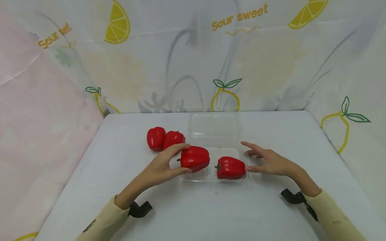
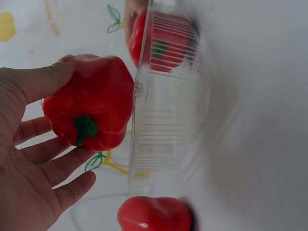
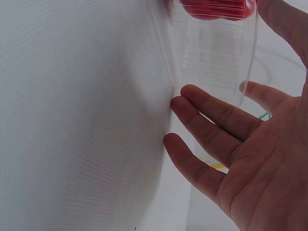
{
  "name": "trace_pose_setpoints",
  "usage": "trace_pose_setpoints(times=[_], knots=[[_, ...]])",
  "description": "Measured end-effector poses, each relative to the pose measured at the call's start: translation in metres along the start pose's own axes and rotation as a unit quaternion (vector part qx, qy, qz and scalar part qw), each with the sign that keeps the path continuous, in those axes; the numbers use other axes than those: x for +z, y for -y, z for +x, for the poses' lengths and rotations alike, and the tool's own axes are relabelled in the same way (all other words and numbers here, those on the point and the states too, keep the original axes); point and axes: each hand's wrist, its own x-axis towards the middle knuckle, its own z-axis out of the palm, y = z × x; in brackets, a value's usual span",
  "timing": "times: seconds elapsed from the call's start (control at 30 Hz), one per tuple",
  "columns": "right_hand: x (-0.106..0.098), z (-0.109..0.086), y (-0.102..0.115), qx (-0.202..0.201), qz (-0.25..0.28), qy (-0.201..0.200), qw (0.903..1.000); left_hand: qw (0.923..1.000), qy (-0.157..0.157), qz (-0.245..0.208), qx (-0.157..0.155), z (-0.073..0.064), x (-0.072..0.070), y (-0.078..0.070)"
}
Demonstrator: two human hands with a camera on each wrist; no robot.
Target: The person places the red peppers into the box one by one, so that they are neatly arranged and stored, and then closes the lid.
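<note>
Four glossy red bell peppers in play, and the left hand (image 1: 166,166) has one of them: a plump red pepper with a dark stem (image 1: 195,159), pinched between thumb and fingers above the left half of a clear, hinged plastic box (image 1: 208,180). Its lid (image 1: 215,124) lies folded back toward the far edge of the white table (image 1: 169,214). Down inside, near the box's front right corner, sits a green-stemmed red pepper (image 1: 231,168). Out on the table, beyond the box's left edge toward the far left corner, a blocky red pepper (image 1: 156,138) and its red neighbour (image 1: 174,139) sit side by side.

Over to the right hand (image 1: 268,162): fingers spread, gripping nothing, right beside the box's right edge; contact I can't call. Best play, I'd say: lower the pepper straight past the rim, steady that light box from the right, and loosen the fingers only once it rests on the bottom.
</note>
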Motion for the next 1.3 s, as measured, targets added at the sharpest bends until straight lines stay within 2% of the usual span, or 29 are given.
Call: trace_pose_setpoints(times=[0.3,0.43,0.6,1.3], knots=[[0.0,0.0,0.001,0.003,0.006,-0.001,1.0,0.9995,0.021,0.022,0.008,0.003,0.014,0.001],[0.001,-0.001,0.002,0.003,0.004,-0.001,1.0,0.9983,0.033,0.046,0.01,0.003,0.018,0.002],[0.001,-0.001,0.002,0.003,0.004,-0.001,1.0,0.9965,0.048,0.069,0.005,0.004,0.021,0.002],[0.0,-0.001,0.0,-0.006,0.001,-0.003,1.0,0.9928,0.068,0.097,0.01,0.007,0.03,0.005]])
